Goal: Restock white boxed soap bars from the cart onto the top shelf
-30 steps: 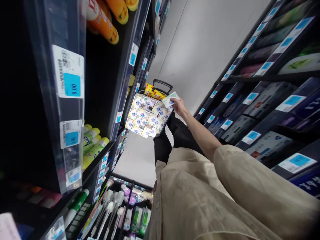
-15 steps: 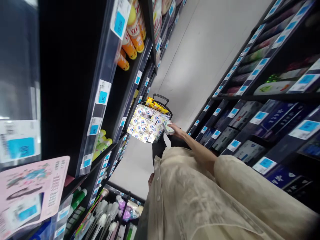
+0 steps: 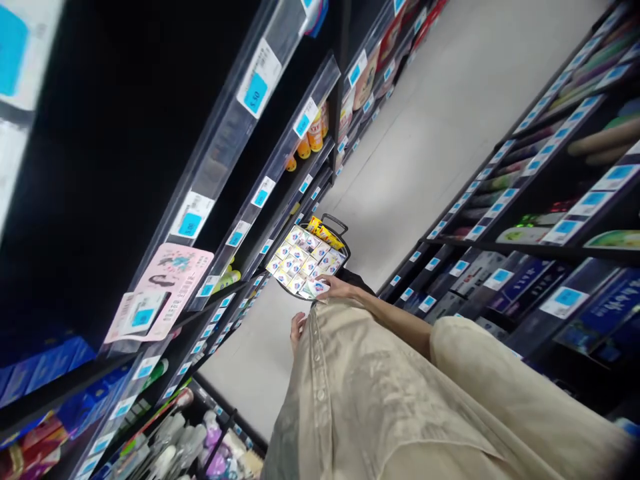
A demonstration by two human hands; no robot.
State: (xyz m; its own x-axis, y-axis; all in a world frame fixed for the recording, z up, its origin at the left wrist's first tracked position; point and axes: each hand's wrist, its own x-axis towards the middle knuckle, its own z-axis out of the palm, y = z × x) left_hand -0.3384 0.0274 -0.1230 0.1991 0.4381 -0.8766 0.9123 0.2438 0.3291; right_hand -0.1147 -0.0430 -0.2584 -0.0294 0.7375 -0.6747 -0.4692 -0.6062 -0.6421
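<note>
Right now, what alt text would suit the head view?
A right hand holds a white box at the near edge of a basket packed with similar boxes and yellow packets. The left hand is beside the shirt; shelves line both sides.

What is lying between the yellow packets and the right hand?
White printed boxes lie between the yellow packets and the right hand, as the head view shows.

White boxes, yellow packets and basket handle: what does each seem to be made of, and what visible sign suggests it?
White boxes: probably smooth printed card; flat faces, straight edges.
Yellow packets: likely plastic film, perhaps glossy; bright colour, irregular outlines.
Basket handle: smooth-looking, probably plastic; dark rounded loop, though coated metal is possible.
</note>
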